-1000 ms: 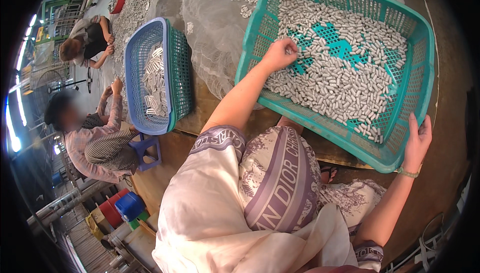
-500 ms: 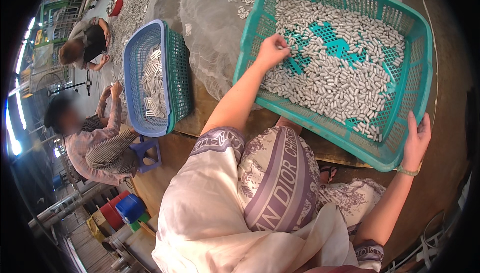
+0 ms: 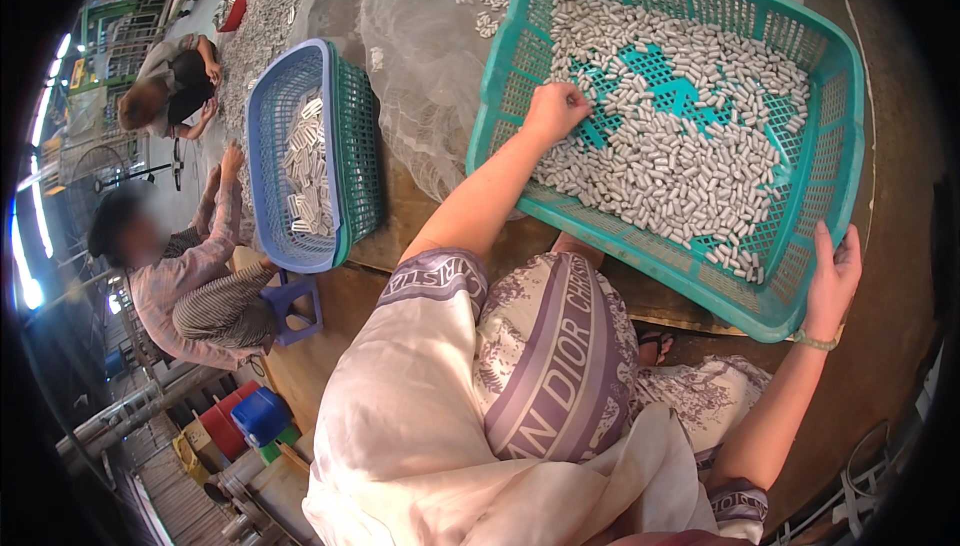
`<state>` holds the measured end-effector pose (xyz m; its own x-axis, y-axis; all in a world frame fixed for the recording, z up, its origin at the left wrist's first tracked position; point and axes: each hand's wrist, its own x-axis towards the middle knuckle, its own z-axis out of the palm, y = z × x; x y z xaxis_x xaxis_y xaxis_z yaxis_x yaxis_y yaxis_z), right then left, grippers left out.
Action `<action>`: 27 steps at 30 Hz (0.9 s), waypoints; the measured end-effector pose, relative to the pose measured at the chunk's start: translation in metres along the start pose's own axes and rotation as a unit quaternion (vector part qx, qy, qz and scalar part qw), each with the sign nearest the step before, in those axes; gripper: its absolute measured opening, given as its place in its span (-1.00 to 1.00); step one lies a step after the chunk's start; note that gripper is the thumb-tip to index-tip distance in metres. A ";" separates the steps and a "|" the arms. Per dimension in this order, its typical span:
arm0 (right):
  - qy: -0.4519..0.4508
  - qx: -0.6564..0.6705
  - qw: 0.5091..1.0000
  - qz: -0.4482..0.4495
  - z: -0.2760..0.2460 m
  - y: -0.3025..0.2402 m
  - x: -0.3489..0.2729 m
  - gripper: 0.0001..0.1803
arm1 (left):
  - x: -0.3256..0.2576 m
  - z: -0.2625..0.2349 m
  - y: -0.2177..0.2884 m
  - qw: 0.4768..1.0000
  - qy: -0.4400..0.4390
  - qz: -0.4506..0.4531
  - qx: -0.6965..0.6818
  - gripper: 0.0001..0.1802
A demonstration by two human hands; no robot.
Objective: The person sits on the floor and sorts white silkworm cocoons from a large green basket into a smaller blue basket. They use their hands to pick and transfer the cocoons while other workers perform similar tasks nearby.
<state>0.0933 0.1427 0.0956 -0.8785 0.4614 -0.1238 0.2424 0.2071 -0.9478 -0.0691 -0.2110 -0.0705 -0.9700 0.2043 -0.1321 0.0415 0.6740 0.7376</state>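
A green plastic basket (image 3: 850, 161) tilts in front of me, its mesh floor covered in part by many small silver-grey cylindrical pieces (image 3: 650, 181). Inside its left side, my left hand (image 3: 557, 112) hovers low over the pieces with fingers curled together; anything they pinch is too small to make out. At the near right corner, my right hand (image 3: 833, 281) grips the basket's rim, thumb and fingers on either side of it. Teal floor mesh shows through gaps between the pieces, mostly near my left hand and in the middle.
Left of my basket stands a blue basket (image 3: 256, 161) nested in a green one, holding similar longer pieces (image 3: 308, 166). Netting (image 3: 410, 76) with more pieces spreads behind. Two people work at the far left, one by a blue stool (image 3: 292, 308). Coloured containers (image 3: 262, 414) stand lower left.
My left hand has moved slightly right and down over the pieces, its fingers more curled. My right hand and the basket stay put. The nearer person's hands have shifted.
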 end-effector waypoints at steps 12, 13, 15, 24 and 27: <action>0.003 -0.010 1.000 -0.002 0.000 0.000 0.000 -0.87 | -0.009 -0.003 0.002 0.994 -0.097 0.033 -0.031 -0.87; -0.001 -0.009 1.000 0.000 -0.001 0.000 0.001 -0.87 | -0.008 -0.002 0.001 0.994 -0.101 0.046 -0.017 -0.87; 0.006 -0.008 1.000 -0.004 0.001 0.000 0.000 -0.87 | -0.006 -0.004 0.004 0.992 -0.115 0.020 -0.043 -0.88; 0.011 -0.011 1.000 -0.011 0.002 -0.002 0.000 -0.86 | 0.029 -0.113 -0.006 0.976 0.205 -0.035 0.057 -0.83; 0.009 -0.010 1.000 -0.009 0.001 -0.001 0.000 -0.86 | 0.036 -0.126 -0.019 0.947 0.210 -0.030 0.243 -0.79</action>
<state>0.0928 0.1414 0.0968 -0.8748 0.4737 -0.1013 0.2349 0.2318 -0.9440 -0.1349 -0.3058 -0.0056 -0.9796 -0.0762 0.1862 -0.0102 0.9430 0.3326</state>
